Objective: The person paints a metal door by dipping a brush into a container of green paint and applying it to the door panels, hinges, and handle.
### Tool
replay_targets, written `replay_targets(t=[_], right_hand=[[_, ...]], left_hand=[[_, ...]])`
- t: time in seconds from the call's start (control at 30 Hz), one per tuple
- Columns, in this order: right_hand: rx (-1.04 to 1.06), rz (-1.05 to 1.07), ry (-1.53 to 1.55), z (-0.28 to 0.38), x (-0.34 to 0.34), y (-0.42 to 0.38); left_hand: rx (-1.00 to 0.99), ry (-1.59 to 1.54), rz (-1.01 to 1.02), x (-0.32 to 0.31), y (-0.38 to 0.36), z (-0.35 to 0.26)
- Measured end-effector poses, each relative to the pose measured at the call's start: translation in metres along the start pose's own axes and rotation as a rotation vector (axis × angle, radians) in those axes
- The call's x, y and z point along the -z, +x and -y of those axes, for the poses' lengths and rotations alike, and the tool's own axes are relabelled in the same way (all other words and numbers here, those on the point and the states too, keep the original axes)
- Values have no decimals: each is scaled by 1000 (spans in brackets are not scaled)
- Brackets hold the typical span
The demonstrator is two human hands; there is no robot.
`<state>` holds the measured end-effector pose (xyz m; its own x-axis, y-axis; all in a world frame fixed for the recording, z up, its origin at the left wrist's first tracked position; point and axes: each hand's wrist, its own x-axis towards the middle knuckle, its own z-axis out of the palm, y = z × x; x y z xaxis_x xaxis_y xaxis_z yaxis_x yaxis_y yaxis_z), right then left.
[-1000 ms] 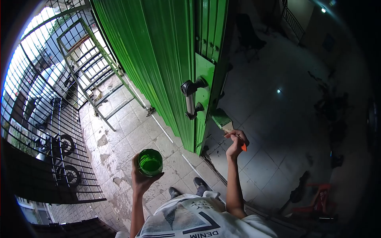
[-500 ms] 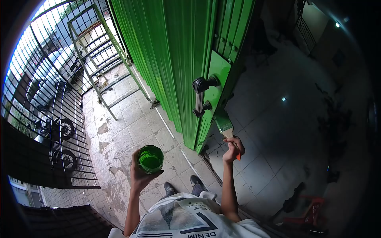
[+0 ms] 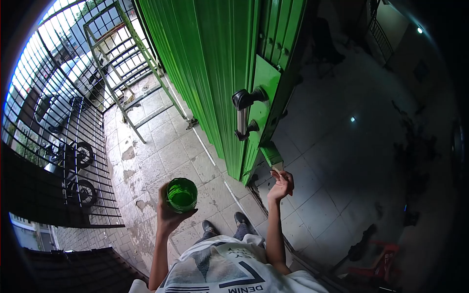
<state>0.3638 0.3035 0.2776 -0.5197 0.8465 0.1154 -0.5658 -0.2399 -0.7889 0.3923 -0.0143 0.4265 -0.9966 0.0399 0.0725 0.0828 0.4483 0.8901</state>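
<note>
My left hand (image 3: 168, 211) is wrapped round a cup of green paint (image 3: 181, 195), held above the tiled floor with its mouth facing up. In my right hand (image 3: 282, 185) is a wide paintbrush (image 3: 271, 155), gripped by its handle, most of which the fingers hide. Green paint covers the brush's bristles, which lie against or very close to the edge of the green folding metal door (image 3: 205, 73); whether they touch cannot be made out. Just above the brush, a dark handle (image 3: 243, 115) with a metal bar is fixed to the door.
A metal ladder (image 3: 132, 83) stands left of the door, by a barred gate (image 3: 53, 107). Motorcycles (image 3: 80, 190) and a car show beyond the bars. On the right is a dark tiled room with a red chair (image 3: 376, 263). A floor track (image 3: 234, 195) runs below the door.
My right hand and the brush have shifted slightly left along the door edge, and the bristles are more tilted. The view has moved a little; the cup stays in my left hand.
</note>
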Motion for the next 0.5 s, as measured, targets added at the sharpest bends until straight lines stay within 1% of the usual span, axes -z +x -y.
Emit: replay_targets(t=[0.03, 0.17, 0.27, 0.37, 0.5], right_hand=[[-15, 2, 50, -14, 8, 2], [-144, 30, -97, -35, 36, 1], [-219, -11, -259, -23, 35, 5], [-223, 46, -280, 7, 5, 10], [1, 104, -210, 59, -48, 25]], left_hand=[[9, -19, 6, -1, 0, 0], [2, 37, 10, -2, 0, -5], [7, 34, 8, -4, 0, -4], [-5, 44, -1, -6, -1, -5], [-15, 56, -28, -7, -2, -7]])
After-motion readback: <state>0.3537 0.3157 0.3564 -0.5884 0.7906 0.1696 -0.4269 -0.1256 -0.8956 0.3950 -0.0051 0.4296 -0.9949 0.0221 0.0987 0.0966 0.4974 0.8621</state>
